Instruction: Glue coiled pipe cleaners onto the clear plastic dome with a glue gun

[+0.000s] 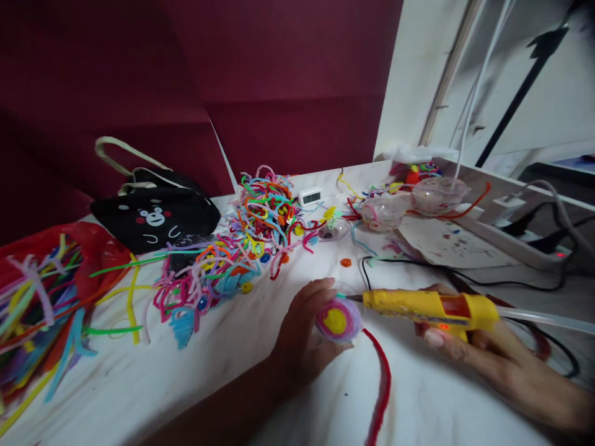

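My left hand [302, 334] is closed around a round piece coiled from pipe cleaners [339, 319], with a yellow middle, a pink ring and a lilac outer ring. Clear plastic shows around its rim. In my right hand [469, 347] is a yellow hot glue gun [418, 305], its red light lit and a clear glue stick [543, 319] out of its back. The nozzle points left and meets or nearly meets the coil's upper edge. A red pipe cleaner [385, 378] trails from near the coil's right side towards the front edge.
Tangled pipe cleaners [267, 207] heap at the back middle, beside a black bag [158, 214]. A red plastic bag [102, 263] with more pipe cleaners lies left. Clear plastic bowls [385, 214], a white timer [310, 197], a stained sheet [455, 241] and a black cable [493, 284] lie behind and right.
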Demonstrator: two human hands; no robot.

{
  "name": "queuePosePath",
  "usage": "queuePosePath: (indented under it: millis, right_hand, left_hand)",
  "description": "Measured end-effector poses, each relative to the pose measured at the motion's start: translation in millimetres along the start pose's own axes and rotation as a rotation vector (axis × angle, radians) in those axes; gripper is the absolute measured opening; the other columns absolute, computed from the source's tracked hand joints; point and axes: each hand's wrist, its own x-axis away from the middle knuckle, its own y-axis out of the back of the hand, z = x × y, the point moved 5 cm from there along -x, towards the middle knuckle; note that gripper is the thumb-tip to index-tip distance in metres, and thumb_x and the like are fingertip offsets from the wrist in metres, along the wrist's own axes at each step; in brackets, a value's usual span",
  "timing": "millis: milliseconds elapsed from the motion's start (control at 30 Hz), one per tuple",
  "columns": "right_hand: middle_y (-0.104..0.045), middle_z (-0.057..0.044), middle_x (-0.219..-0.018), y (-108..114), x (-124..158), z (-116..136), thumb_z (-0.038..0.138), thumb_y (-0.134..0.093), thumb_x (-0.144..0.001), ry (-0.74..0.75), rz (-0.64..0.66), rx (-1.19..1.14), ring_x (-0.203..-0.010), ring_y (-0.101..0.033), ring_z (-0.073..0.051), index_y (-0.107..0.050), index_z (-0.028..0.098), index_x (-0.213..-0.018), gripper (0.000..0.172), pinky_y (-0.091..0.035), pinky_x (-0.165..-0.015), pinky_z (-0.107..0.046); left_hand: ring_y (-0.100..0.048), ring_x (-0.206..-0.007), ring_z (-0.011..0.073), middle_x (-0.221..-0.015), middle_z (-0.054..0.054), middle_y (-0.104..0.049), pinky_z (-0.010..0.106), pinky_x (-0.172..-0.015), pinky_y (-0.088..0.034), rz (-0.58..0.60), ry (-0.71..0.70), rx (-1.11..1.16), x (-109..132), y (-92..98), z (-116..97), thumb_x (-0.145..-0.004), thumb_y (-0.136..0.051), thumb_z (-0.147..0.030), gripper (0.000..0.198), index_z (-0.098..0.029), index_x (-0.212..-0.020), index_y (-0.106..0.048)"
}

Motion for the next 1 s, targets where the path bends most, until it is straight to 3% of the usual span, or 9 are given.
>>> queuePosePath:
  millis: [267,500,667,867,1000]
  right_hand:
    - [-0.072,-0.002,-0.084,0.9,1.3,-2.1,0.050,-0.068,-0.076,-0.009,0.004,-0.034,-0.076,-0.066,-0.026,-0.072,0.027,-0.090,0.027,-0.059,-0.066,-0.030]
    - [-0.066,-0.001,-0.077,0.7,3.6,-3.8,0.050,-0.068,-0.076,-0.072,0.042,-0.035,-0.069,-0.062,-0.022,-0.072,0.025,-0.087,0.027,-0.056,-0.059,-0.026]
    - [-0.069,-0.001,-0.084,0.4,5.1,-5.6,0.050,-0.066,-0.078,-0.074,0.083,-0.032,-0.080,-0.064,-0.025,-0.072,0.027,-0.092,0.028,-0.057,-0.066,-0.027]
    - [-0.068,-0.001,-0.081,1.3,2.3,-2.7,0.046,-0.067,-0.080,-0.019,0.047,-0.024,-0.074,-0.063,-0.022,-0.069,0.026,-0.093,0.024,-0.056,-0.063,-0.025]
    - [-0.064,0.002,-0.076,0.9,0.1,1.7,0.042,-0.066,-0.083,0.105,0.024,-0.041,-0.069,-0.061,-0.018,-0.066,0.028,-0.088,0.015,-0.053,-0.058,-0.022]
  left_hand:
    - [-0.053,-0.125,0.0313,-0.134,0.013,-0.054,0.053,-0.105,-0.047,-0.020,-0.011,-0.003,-2.4,1.4,-3.5,-0.075,-0.079,-0.035,0.072,-0.028,-0.135,-0.041]
    - [-0.054,-0.124,0.0301,-0.134,0.013,-0.054,0.053,-0.108,-0.044,-0.023,-0.026,-0.022,-3.6,1.8,-4.7,-0.075,-0.079,-0.035,0.071,-0.027,-0.134,-0.041]
    - [-0.054,-0.124,0.0300,-0.134,0.012,-0.054,0.052,-0.106,-0.046,-0.046,-0.017,-0.031,-4.0,2.9,-4.0,-0.073,-0.080,-0.034,0.074,-0.027,-0.135,-0.041]
    - [-0.053,-0.124,0.0293,-0.134,0.013,-0.054,0.050,-0.107,-0.045,-0.036,-0.018,-0.019,-4.8,4.1,-4.5,-0.073,-0.081,-0.033,0.072,-0.026,-0.133,-0.042]
    - [-0.053,-0.125,0.0298,-0.134,0.013,-0.053,0.051,-0.106,-0.046,-0.017,-0.028,-0.029,-5.9,3.7,-5.1,-0.073,-0.081,-0.033,0.072,-0.025,-0.133,-0.042]
